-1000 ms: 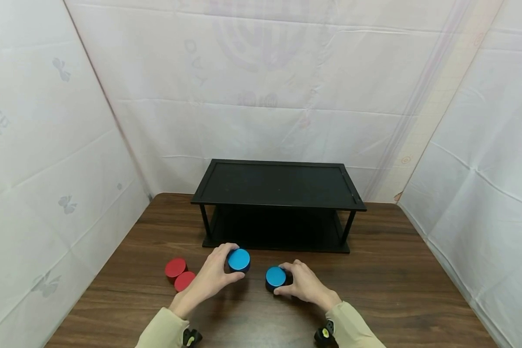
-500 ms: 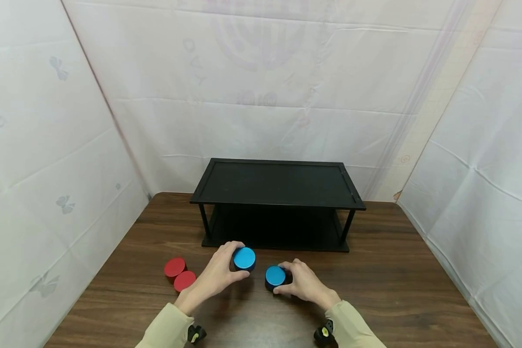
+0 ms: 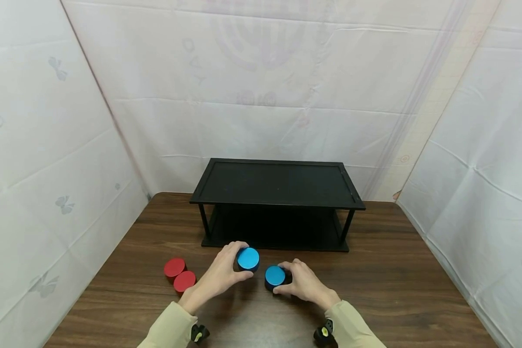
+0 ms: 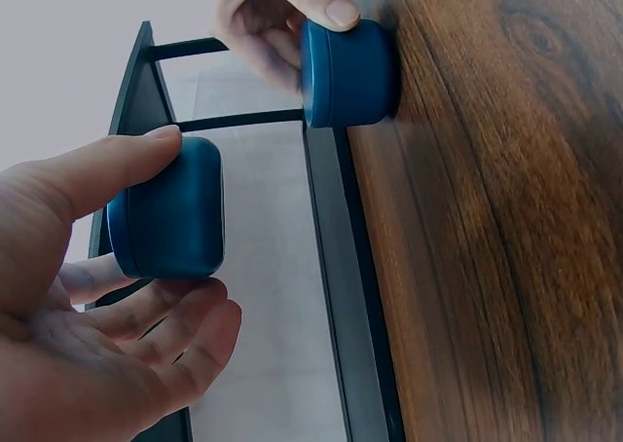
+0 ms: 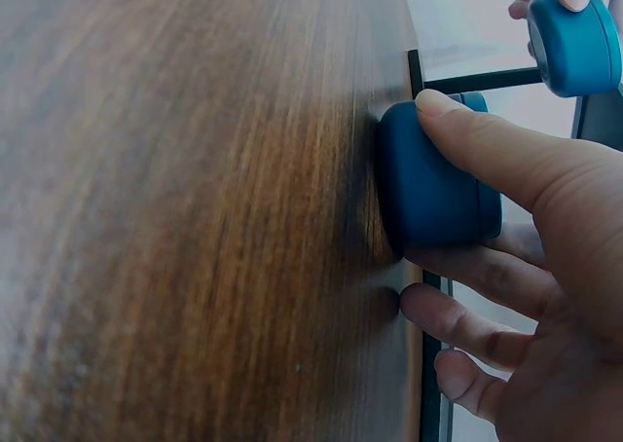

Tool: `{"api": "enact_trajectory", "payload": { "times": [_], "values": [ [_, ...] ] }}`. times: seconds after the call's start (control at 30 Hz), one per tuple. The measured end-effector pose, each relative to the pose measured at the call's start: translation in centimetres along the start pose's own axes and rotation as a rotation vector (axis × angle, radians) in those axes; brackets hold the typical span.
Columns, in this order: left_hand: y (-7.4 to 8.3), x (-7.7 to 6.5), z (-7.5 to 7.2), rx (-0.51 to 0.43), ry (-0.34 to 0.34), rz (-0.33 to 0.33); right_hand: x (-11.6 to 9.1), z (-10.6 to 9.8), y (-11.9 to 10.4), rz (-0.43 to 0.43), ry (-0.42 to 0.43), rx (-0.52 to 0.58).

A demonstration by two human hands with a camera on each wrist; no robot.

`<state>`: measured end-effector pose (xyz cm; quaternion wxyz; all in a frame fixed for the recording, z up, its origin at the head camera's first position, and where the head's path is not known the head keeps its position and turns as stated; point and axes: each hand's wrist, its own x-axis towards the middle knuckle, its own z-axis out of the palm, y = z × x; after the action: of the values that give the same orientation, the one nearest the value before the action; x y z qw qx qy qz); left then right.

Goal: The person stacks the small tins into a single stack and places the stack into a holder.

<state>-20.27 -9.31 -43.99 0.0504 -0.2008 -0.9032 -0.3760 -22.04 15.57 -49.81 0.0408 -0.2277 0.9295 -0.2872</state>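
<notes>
My left hand point(image 3: 223, 271) pinches a round blue lidded tin point(image 3: 248, 259) between thumb and fingers, with the lid facing up. In the left wrist view that tin point(image 4: 175, 208) is held up off the table. To its right, my right hand point(image 3: 305, 285) grips a second blue tin point(image 3: 275, 276) from the right side. The right wrist view has this tin point(image 5: 433, 179) upright with its base at the tabletop, thumb on one side and fingers on the other. A small gap separates the two blue tins.
Two red round tins point(image 3: 175, 267) sit side by side on the wooden table point(image 3: 374, 299), left of my left hand. Behind both hands stands a black two-tier shelf point(image 3: 278, 183). White sheeting point(image 3: 261, 96) hangs behind and on both sides.
My left hand has carried its blue tin rightward, closer to the other blue tin. The right hand and its tin have stayed in place.
</notes>
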Motion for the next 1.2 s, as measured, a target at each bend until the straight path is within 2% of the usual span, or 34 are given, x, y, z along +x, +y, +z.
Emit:
{"api": "enact_trajectory", "payload": {
  "times": [0.4, 0.73, 1.2],
  "values": [
    [0.1, 0.3, 0.5, -0.017, -0.035, 0.023, 0.1, -0.1, 0.1, -0.008, -0.001, -0.005],
    [0.2, 0.3, 1.0, 0.006, -0.056, 0.059, 0.1, -0.1, 0.0, -0.006, -0.001, -0.004],
    [0.8, 0.7, 1.7, -0.013, -0.097, 0.065, 0.0, 0.0, 0.1, -0.015, 0.003, -0.001]
  ]
}}
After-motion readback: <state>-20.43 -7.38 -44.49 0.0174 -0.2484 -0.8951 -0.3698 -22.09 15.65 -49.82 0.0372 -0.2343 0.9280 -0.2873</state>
